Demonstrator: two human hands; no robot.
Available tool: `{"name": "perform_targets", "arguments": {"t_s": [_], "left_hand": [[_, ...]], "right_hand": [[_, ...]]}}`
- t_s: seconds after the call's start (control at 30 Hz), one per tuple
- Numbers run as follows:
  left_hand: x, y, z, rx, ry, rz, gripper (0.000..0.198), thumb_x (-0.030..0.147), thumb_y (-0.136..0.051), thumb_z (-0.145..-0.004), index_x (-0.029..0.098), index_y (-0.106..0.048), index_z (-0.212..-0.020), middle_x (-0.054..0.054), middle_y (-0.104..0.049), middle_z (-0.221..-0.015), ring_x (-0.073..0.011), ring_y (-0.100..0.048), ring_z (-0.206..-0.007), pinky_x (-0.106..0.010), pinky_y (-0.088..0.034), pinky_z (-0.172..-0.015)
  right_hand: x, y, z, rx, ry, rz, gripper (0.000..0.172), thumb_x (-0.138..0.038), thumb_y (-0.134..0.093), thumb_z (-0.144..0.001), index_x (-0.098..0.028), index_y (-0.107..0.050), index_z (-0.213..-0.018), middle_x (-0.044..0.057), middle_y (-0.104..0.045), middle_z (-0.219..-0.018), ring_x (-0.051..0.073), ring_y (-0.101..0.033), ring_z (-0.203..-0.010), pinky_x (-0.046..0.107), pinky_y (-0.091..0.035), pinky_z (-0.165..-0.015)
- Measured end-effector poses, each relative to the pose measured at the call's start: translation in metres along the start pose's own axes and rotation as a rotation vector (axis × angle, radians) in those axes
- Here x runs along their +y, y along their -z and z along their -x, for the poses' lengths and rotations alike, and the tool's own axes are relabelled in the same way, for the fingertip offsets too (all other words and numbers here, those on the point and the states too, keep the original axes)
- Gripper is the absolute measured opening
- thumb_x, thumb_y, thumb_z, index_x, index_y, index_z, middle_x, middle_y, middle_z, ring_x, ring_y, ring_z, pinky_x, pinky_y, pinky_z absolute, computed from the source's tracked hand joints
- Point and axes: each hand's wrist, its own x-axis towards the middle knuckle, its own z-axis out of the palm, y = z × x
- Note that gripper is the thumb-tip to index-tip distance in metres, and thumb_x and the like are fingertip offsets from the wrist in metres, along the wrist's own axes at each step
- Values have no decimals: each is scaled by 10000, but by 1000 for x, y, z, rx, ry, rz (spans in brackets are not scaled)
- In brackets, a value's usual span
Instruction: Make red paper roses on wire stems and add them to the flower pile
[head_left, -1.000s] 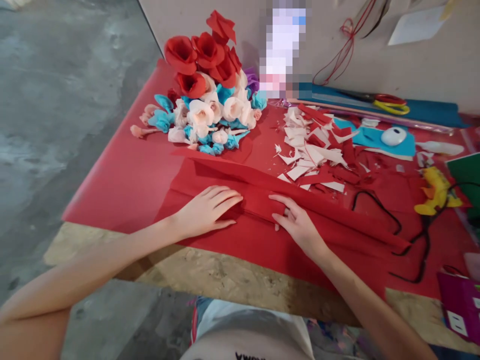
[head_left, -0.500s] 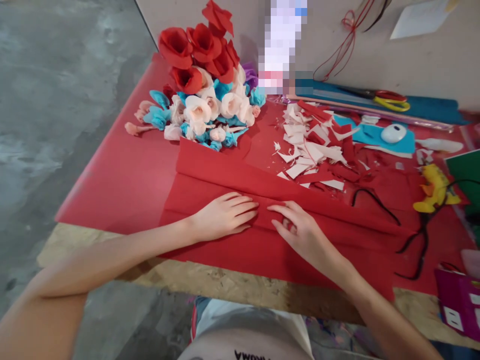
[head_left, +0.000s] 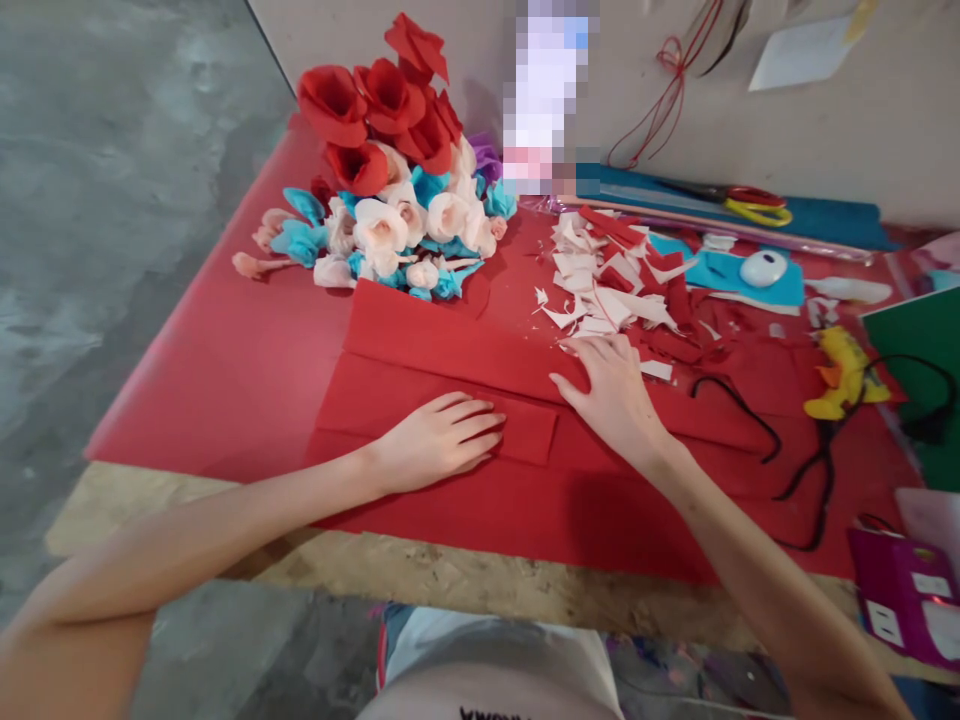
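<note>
A large creased sheet of red crepe paper (head_left: 420, 335) lies across the table in front of me. On top of it rests a smaller red paper piece (head_left: 529, 432), its right end showing past my fingers. My left hand (head_left: 442, 440) lies flat on that piece, fingers stretched to the right. Farther off, my right hand (head_left: 609, 395) is open with fingers spread, over the sheet's far edge beside white and red paper scraps (head_left: 600, 285). Nothing shows in its grasp.
Paper flowers (head_left: 390, 225) in red, white and blue are piled at the back left. Scissors (head_left: 750, 203) lie on a blue roll at the back right. A yellow glue gun (head_left: 844, 372) with black cable and a purple case (head_left: 904, 590) are at the right.
My right hand has moved away from my left hand, up toward the scraps, and its fingers have spread. The small red piece's right end is now uncovered. My left hand stays on it.
</note>
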Motion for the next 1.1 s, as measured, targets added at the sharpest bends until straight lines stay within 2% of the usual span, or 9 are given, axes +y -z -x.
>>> {"name": "perform_targets", "arguments": {"t_s": [0.17,0.3,0.47,0.67,0.8,0.93,1.1], "left_hand": [[1,1,-1,-23,24,-3,182,235,-511,-891,183,-643,-1006,-35,-659,-1155,-208,-603,-1039,-353,-457,-897],[0,4,1,-29,8,-24,205,214,-502,-893,187,-627,-1053,-43,-658,-1153,-205,-603,-1025,-364,-451,-900],[-2,7,4,-44,5,-33,226,256,-485,-905,176,-615,-1071,-55,-663,-1138,-203,-597,-1038,-377,-439,-938],[9,18,-11,-192,-33,-118,310,100,-471,-861,92,-561,-1158,-128,-648,-1138,-257,-608,-1022,-376,-496,-852],[12,18,-17,-146,-45,-155,269,75,-444,-857,64,-605,-1071,-144,-673,-1079,-257,-643,-951,-395,-508,-843],[9,20,-6,-55,-49,-199,256,53,-437,-854,54,-627,-1027,-144,-689,-1052,-251,-649,-968,-416,-489,-908],[5,33,20,-72,4,-269,266,16,-431,-844,53,-631,-1015,-149,-684,-1069,-262,-645,-995,-457,-477,-920]], "right_hand": [[4,-4,-11,-100,52,-14,307,-245,-584,-800,-143,-581,-1090,110,-634,-1059,299,-475,-1016,448,-374,-892],[7,-6,-15,-128,78,-24,304,-215,-580,-797,-156,-573,-1096,93,-637,-1036,290,-475,-999,439,-364,-899],[8,-6,-15,-116,82,-20,304,-219,-606,-788,-144,-577,-1082,106,-631,-1018,293,-478,-990,440,-363,-891],[7,-6,-14,-92,97,-17,267,-215,-571,-809,-171,-579,-1071,102,-625,-1032,294,-474,-1004,456,-352,-899],[5,-5,-14,-82,132,-16,288,-180,-544,-813,-157,-563,-1100,108,-616,-1031,292,-467,-1008,449,-353,-891],[2,-3,-15,-81,176,-26,329,-152,-530,-806,-143,-541,-1134,116,-592,-1011,286,-457,-994,453,-346,-896],[-1,-3,-17,-99,224,-71,307,-73,-512,-772,-150,-557,-1066,102,-585,-981,274,-444,-980,431,-349,-880]]}}
